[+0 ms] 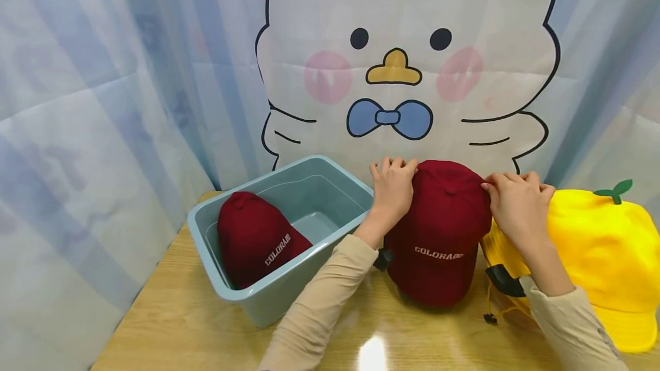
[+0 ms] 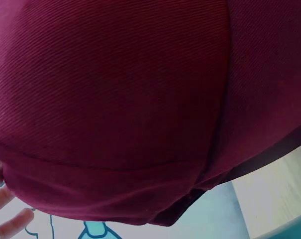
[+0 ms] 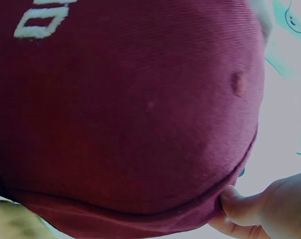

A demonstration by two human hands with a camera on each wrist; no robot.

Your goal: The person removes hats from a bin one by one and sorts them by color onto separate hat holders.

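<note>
A dark red baseball cap with white "COLORADO" lettering is between my two hands, its brim pointing down toward the table. At the cap's upper left, my left hand grips its edge; in the left wrist view some fingertips show past the cloth. My right hand pinches the upper right side, and the right wrist view shows its thumb against the cap's fabric. A matching red cap lies tilted inside a blue-grey plastic bin to the left.
A yellow cap with a green sprout on top and a cord sits to the right, partly behind my right forearm. Everything stands on a wooden table. Behind it hangs a curtain with a cartoon bird print.
</note>
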